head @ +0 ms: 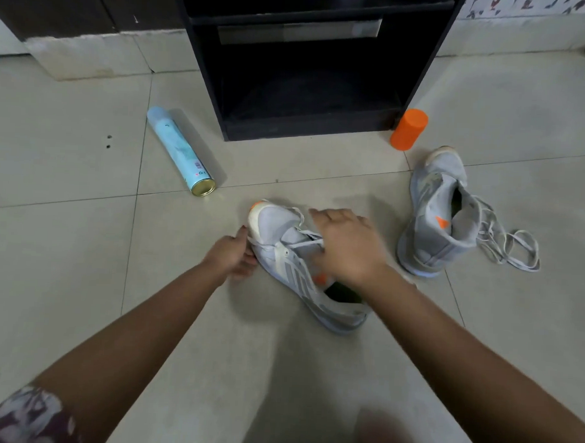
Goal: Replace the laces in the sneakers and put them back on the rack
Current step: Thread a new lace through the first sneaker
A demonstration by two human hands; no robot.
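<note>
A grey sneaker [283, 254] with an orange toe tip lies on the tiled floor in front of me, toe pointing away to the left. My left hand [233, 255] grips its sole edge near the toe. My right hand [346, 246] hovers over the laced middle, fingers spread, thumb down among the white laces [303, 241]; whether it pinches a lace I cannot tell. The second grey sneaker [430, 219] stands to the right, its loosened white lace [512, 249] trailing on the floor. The black shoe rack [309, 72] stands just beyond, its lowest shelf bare.
A light blue spray can [179, 151] lies on the floor left of the rack. An orange cylinder [408, 129] leans at the rack's right foot. A low wall plinth [91, 55] runs at the back left. My knees are at the bottom edge.
</note>
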